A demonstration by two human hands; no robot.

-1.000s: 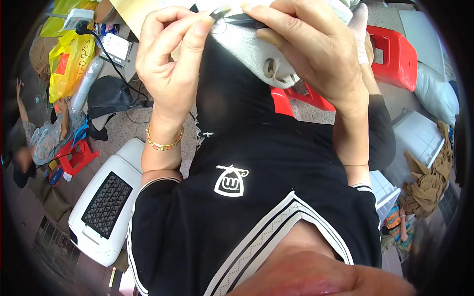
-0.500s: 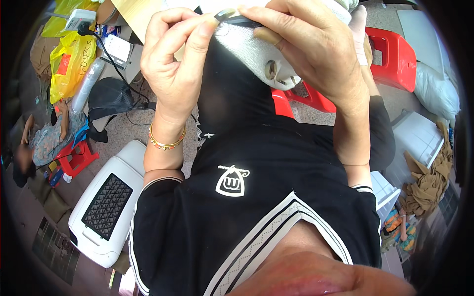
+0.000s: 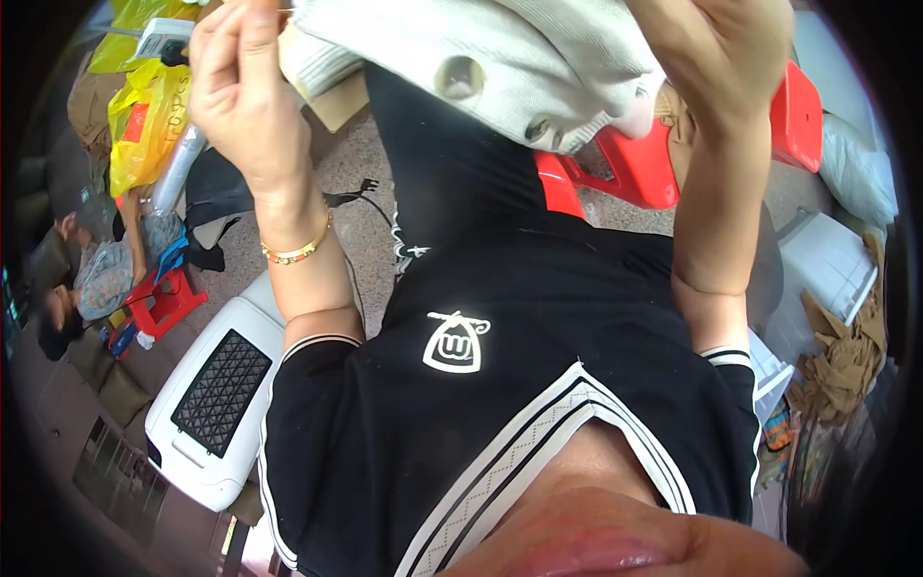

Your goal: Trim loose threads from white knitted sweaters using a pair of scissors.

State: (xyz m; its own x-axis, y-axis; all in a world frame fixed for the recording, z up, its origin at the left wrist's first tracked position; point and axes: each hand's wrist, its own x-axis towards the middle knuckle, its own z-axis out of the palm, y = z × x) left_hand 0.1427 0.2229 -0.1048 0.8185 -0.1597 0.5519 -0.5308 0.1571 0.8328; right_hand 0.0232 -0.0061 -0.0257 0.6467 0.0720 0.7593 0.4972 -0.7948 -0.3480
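1. The person's left hand [image 3: 240, 87] is raised at about eleven o'clock, its fingers [image 3: 252, 38] pinched narrow on something thin at the top edge, too small to tell what.
2. The right hand [image 3: 731, 58] is up at one o'clock, fingers curled shut on the cream-white knitted garment with large round buttons [image 3: 481, 58], which hangs between both hands along the top of the view.
3. Two buttons [image 3: 460, 77] show on the knit's lower fold, near twelve o'clock, above the black short-sleeved shirt with white trim [image 3: 538, 385].
4. A thin gold bracelet [image 3: 296, 252] sits on the left wrist.
5. On the floor at eight o'clock lies a white plastic appliance housing with a black grille [image 3: 216, 404]; a red plastic stool [image 3: 635, 168] stands at one o'clock, a yellow plastic bag [image 3: 144, 120] at ten.
6. Risk, as I judge it: the knit is held high with only part gripped, so the loose fold could slip from the right hand and drop to the gritty floor.
7. The narrow left pinch could lose its thin item if the cloth tugs.
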